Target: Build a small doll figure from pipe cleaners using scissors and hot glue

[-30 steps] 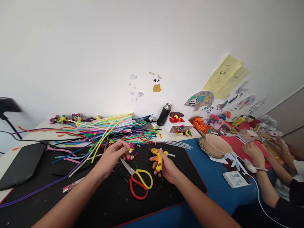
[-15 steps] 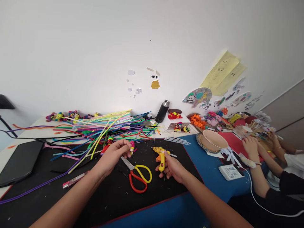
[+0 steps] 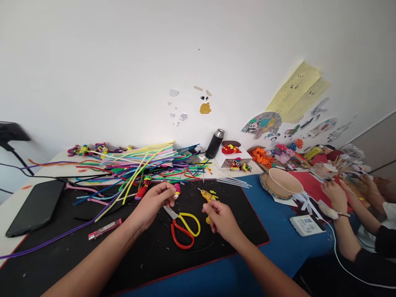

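Observation:
Between the fingertips of my left hand [image 3: 159, 202] is a small pink and yellow piece [image 3: 177, 190]. My right hand [image 3: 221, 218] is closed above the handle of a yellow glue gun [image 3: 208, 195], which lies on the black mat [image 3: 148, 260]; whether its fingers pinch anything is too small to see. Scissors [image 3: 184, 231] with one red and one yellow handle lie between my hands. A red pipe-cleaner figure [image 3: 143, 189] rests left of my left hand, and a pink cutter [image 3: 105, 229] lies further left.
Behind the mat lies a pile of pipe cleaners [image 3: 148, 156]. A black bottle [image 3: 214, 144] stands by the wall. A black tablet [image 3: 35, 208] is at left; a bowl [image 3: 284, 182] and another person's hands [image 3: 335, 196] are at right.
My right hand has let go of the glue gun, now down on the mat, and its fingers have closed. My left hand still holds the small piece. The view has shifted slightly.

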Motion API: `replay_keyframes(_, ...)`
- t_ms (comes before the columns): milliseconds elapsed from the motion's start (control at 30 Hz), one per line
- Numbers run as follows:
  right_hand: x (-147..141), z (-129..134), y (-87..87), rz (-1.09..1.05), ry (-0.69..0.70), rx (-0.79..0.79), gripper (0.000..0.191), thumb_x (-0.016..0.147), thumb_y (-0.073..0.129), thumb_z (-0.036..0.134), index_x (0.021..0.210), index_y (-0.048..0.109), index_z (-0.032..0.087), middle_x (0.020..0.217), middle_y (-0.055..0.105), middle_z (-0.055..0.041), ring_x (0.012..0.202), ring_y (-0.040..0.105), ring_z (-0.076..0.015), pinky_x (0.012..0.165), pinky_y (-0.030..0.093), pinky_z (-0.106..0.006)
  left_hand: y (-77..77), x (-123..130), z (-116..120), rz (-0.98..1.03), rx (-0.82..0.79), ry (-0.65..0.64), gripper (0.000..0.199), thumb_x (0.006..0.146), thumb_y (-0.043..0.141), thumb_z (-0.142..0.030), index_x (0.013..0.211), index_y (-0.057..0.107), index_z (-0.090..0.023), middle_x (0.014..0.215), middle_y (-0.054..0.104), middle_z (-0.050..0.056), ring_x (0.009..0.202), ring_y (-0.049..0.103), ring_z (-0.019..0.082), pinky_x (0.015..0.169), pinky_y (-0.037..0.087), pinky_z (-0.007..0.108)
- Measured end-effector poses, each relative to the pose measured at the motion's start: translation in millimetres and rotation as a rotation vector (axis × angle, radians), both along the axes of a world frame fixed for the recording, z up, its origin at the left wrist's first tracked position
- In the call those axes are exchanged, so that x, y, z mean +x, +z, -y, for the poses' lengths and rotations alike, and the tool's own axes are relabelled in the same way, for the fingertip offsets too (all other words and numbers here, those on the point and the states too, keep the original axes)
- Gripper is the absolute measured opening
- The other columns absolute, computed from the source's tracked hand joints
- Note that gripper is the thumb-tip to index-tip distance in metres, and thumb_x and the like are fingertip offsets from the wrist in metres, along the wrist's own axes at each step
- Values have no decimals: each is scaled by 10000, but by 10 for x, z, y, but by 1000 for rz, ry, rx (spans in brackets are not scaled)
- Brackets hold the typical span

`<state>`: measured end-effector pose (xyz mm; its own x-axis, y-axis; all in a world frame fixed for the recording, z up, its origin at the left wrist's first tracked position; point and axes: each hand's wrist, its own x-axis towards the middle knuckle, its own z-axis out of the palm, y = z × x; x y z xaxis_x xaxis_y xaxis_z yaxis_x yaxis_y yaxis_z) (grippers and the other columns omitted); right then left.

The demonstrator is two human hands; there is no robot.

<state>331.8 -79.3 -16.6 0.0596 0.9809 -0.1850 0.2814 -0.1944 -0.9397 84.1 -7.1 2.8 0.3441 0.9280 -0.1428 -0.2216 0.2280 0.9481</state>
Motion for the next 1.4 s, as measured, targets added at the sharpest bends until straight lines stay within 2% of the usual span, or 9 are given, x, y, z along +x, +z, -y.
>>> replay_keyframes(200, -687, -155, -58, -374, 39, 57, 538, 848, 738, 695, 997, 680, 181, 485, 552, 86, 315, 435, -84, 336, 294, -188, -54, 81, 55, 75, -67, 35, 373, 756, 867, -505, 782, 672, -188, 739, 668, 7, 602, 539, 130, 592, 382, 264)
replay_keyframes(333, -896, -265, -98, -498, 18, 96, 578, 824, 759, 717, 1023, 648, 185, 491, 560, 92, 301, 431, -78, 322, 300, -182, -101, 100, 82, 119, -113, 83, 389, 732, 885, -497, 750, 657, -183, 717, 638, -3, 589, 521, 121, 578, 373, 260)
replay_keyframes(467, -933, -333, -124, -514, -18, 113, 556, 830, 765, 704, 992, 644, 186, 491, 551, 94, 309, 434, -74, 328, 320, -178, -133, 107, 96, 123, -121, 131, 396, 715, 899, -501, 753, 671, -179, 720, 632, -5, 584, 516, 112, 572, 372, 254)
replay_keyframes(600, -932, -365, -156, -495, -23, 101, 531, 849, 757, 684, 991, 656, 182, 484, 542, 94, 313, 432, -76, 328, 319, -182, -150, 106, 127, 69, -85, 128, 392, 754, 871, -521, 745, 671, -183, 700, 627, -3, 577, 522, 120, 570, 386, 262)
replay_keyframes(867, -933, -362, -167, -489, 32, 51, 489, 868, 751, 658, 902, 650, 181, 456, 515, 92, 315, 418, -69, 330, 280, -178, -190, 50, 220, 67, -125, 102, 420, 741, 897, -536, 822, 697, -176, 758, 676, 7, 599, 563, 116, 574, 406, 246)
replay_keyframes(1100, -949, -359, -122, -519, 84, 4, 486, 843, 778, 647, 924, 663, 182, 459, 523, 93, 309, 418, -73, 318, 259, -179, -178, -7, 243, 49, -104, 125, 406, 752, 882, -541, 811, 689, -188, 720, 661, 2, 582, 551, 128, 572, 386, 261)
replay_keyframes(1300, -994, -363, -145, -561, 78, -39, 488, 814, 808, 642, 872, 643, 187, 431, 447, 122, 293, 394, -66, 320, 237, -178, -219, -41, 289, 51, -110, 128, 422, 748, 890, -548, 837, 682, -191, 708, 644, -13, 575, 537, 123, 575, 391, 262)
replay_keyframes(1400, -991, -352, -153, -583, 78, -57, 497, 805, 817, 648, 870, 637, 189, 444, 443, 125, 300, 393, -60, 326, 243, -175, -239, -117, 297, 3, -68, 101, 431, 789, 840, -577, 923, 689, -195, 764, 664, -1, 599, 560, 140, 584, 421, 272)
